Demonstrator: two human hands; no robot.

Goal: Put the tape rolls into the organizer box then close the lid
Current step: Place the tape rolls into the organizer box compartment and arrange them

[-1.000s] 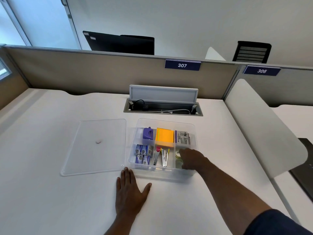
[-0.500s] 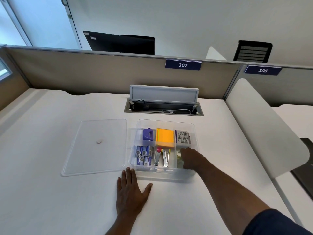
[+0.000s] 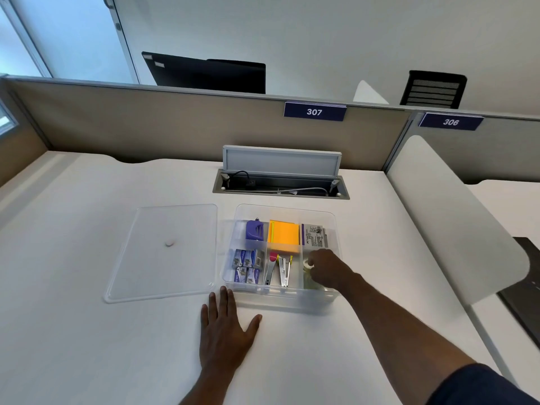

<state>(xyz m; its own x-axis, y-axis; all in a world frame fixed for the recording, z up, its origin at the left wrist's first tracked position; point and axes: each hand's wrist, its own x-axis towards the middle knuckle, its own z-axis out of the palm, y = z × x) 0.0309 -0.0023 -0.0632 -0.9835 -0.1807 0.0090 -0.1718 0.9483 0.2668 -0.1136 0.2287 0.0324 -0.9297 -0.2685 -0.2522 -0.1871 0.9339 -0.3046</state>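
Now the right hand reaches into the box, fingers curled on a tape roll in its right compartment. Left hand lies flat, fingers spread, on the surface; lid lies beside the box.

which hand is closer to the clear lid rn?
Left. The left hand lies flat on the desk just off the clear lid's near right corner. The right hand is inside the organizer box, in its right compartment at a tape roll, across the box from the lid.
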